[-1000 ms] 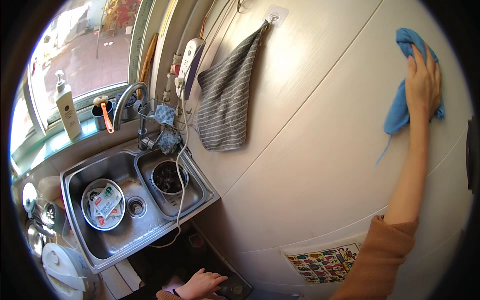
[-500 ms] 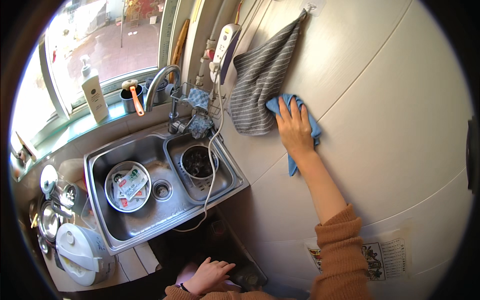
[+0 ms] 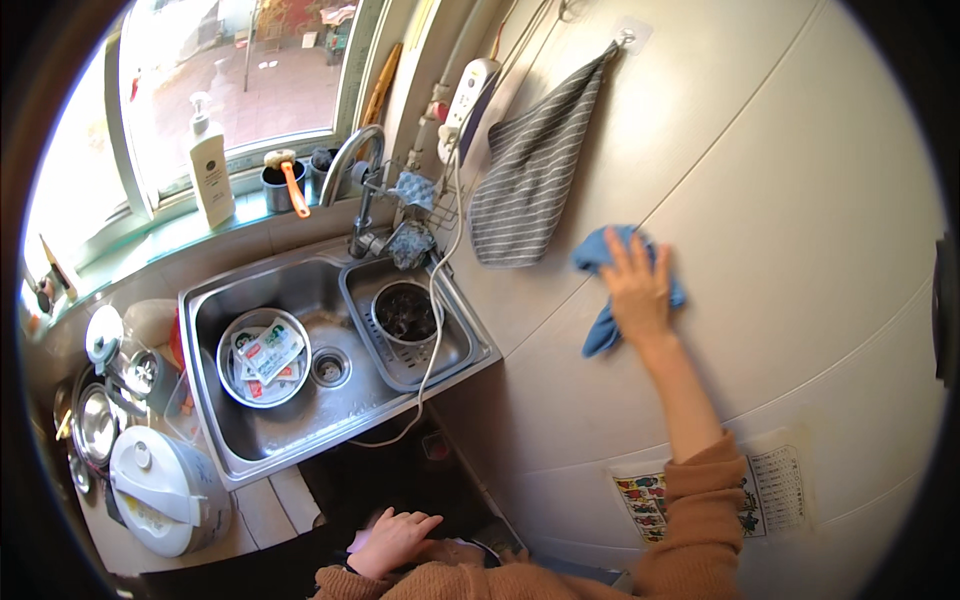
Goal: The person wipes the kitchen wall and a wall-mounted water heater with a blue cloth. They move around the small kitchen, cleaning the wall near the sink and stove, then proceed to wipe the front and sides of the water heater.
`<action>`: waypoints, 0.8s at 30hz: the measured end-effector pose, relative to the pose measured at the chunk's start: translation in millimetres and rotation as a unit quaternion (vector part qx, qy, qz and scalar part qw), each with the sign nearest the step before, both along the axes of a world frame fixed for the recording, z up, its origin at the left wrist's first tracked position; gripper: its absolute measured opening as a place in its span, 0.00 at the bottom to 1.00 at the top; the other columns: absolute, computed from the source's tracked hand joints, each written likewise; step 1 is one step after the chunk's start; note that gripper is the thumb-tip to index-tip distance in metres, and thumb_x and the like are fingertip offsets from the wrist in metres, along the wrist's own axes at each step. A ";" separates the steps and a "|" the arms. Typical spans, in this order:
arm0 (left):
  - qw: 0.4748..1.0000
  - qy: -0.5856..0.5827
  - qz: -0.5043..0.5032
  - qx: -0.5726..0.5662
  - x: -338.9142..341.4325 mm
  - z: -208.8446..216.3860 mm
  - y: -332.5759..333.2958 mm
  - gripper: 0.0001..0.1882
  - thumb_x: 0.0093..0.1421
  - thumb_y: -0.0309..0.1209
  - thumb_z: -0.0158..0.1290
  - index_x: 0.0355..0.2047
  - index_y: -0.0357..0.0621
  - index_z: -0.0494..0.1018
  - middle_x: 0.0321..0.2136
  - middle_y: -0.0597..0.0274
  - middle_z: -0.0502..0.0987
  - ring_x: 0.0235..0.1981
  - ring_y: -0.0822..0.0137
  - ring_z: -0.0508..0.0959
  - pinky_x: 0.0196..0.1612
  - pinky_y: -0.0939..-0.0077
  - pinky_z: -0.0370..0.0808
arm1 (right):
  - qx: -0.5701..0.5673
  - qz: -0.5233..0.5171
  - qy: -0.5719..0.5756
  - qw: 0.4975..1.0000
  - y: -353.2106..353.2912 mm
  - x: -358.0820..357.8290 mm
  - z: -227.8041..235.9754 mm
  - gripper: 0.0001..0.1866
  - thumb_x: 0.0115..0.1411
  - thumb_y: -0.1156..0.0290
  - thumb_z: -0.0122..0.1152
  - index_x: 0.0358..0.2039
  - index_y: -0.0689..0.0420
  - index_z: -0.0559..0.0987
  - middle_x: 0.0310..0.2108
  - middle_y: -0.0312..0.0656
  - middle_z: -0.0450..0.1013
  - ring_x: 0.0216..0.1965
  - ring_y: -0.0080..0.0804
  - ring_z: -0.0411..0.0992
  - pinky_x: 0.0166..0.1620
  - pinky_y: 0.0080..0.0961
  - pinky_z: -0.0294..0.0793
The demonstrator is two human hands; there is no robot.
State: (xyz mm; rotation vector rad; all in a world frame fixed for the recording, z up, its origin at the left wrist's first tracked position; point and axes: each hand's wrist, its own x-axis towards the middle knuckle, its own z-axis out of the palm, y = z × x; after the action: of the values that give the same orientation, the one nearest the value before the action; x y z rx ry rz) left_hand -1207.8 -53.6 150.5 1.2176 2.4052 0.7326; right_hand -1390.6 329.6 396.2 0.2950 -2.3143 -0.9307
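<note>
A crumpled blue cleaning cloth (image 3: 603, 331) lies against the pale tiled wall (image 3: 800, 250), held there under my right hand (image 3: 640, 295). The fingers of that hand are spread over the cloth and point up the wall. Just to the upper left hangs a grey striped towel (image 3: 535, 180) from a hook, apart from my hand. Low in the picture, my left hand (image 3: 395, 541) rests near my body with its fingers stretched out and nothing visible in it.
Left stands a steel double sink (image 3: 230, 445); a white-rimmed bowl (image 3: 228, 385) with packets and a pot of dark stuff (image 3: 403, 312) are in it. A white cord (image 3: 455, 230) hangs from a power strip (image 3: 470, 95) across the sink. A paper chart (image 3: 775, 490) is stuck low on the wall.
My right hand has slid the blue cloth right and slightly down the wall, away from the striped towel. My left hand has shifted slightly left. The whole view has moved a little.
</note>
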 end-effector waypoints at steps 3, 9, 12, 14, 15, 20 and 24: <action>0.999 -0.004 -0.042 -0.011 -12.7 5.9 14.1 0.26 0.57 0.41 0.56 0.55 0.51 0.69 0.44 0.63 0.77 0.44 0.62 0.78 0.46 0.57 0.71 | 0.012 -0.084 0.207 0.975 3.2 12.1 147.0 0.13 0.60 0.69 0.52 0.41 0.50 0.82 0.63 0.36 0.62 0.62 0.45 0.60 0.63 0.62 0.51; 0.995 -0.001 -0.040 0.093 -29.5 23.4 37.8 0.24 0.55 0.35 0.56 0.54 0.49 0.69 0.41 0.59 0.75 0.42 0.59 0.76 0.44 0.60 0.68 | 0.073 -0.136 0.486 0.860 79.5 89.9 395.1 0.18 0.65 0.63 0.49 0.54 0.42 0.76 0.62 0.36 0.63 0.60 0.43 0.62 0.61 0.34 0.64; 0.996 -0.019 -0.043 0.071 -37.5 13.5 41.9 0.25 0.55 0.36 0.56 0.54 0.48 0.69 0.41 0.58 0.75 0.43 0.58 0.75 0.45 0.59 0.67 | 0.058 -0.170 0.545 0.819 77.0 61.9 415.5 0.19 0.65 0.60 0.46 0.56 0.41 0.74 0.63 0.34 0.62 0.61 0.43 0.62 0.61 0.35 0.64; 0.993 -0.033 -0.090 0.067 -49.8 5.0 46.0 0.25 0.55 0.36 0.56 0.54 0.48 0.69 0.41 0.57 0.76 0.44 0.58 0.75 0.45 0.58 0.68 | 0.090 -0.227 0.544 0.803 43.4 46.9 418.3 0.20 0.67 0.59 0.44 0.59 0.38 0.70 0.65 0.30 0.60 0.63 0.39 0.60 0.63 0.32 0.63; 0.997 -0.039 -0.057 0.047 -48.4 12.2 44.5 0.25 0.55 0.36 0.56 0.54 0.48 0.69 0.42 0.57 0.76 0.44 0.57 0.75 0.45 0.57 0.68 | 0.077 -0.208 0.514 0.828 42.5 2.6 405.9 0.20 0.67 0.59 0.43 0.59 0.39 0.70 0.65 0.29 0.59 0.62 0.39 0.60 0.63 0.33 0.63; 0.997 -0.033 -0.027 0.061 -63.4 13.0 40.7 0.24 0.56 0.35 0.56 0.54 0.47 0.69 0.43 0.57 0.76 0.45 0.57 0.76 0.44 0.59 0.69 | 0.074 -0.069 0.448 0.888 -8.4 -109.9 381.7 0.17 0.64 0.65 0.48 0.52 0.46 0.77 0.61 0.36 0.64 0.60 0.46 0.62 0.62 0.40 0.62; 0.995 -0.022 0.009 0.093 -72.8 17.7 36.3 0.24 0.55 0.35 0.57 0.53 0.47 0.70 0.41 0.57 0.77 0.42 0.56 0.76 0.42 0.58 0.70 | 0.044 -0.036 0.286 0.957 -45.4 -195.5 303.1 0.13 0.63 0.71 0.48 0.42 0.53 0.81 0.59 0.40 0.65 0.59 0.44 0.62 0.64 0.43 0.57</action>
State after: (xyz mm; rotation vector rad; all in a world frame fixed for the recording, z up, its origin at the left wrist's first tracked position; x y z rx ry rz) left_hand -1280.6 -17.3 168.2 1.2367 2.3584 0.9986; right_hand -1586.0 284.2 699.3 -0.0279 -1.7633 -0.9992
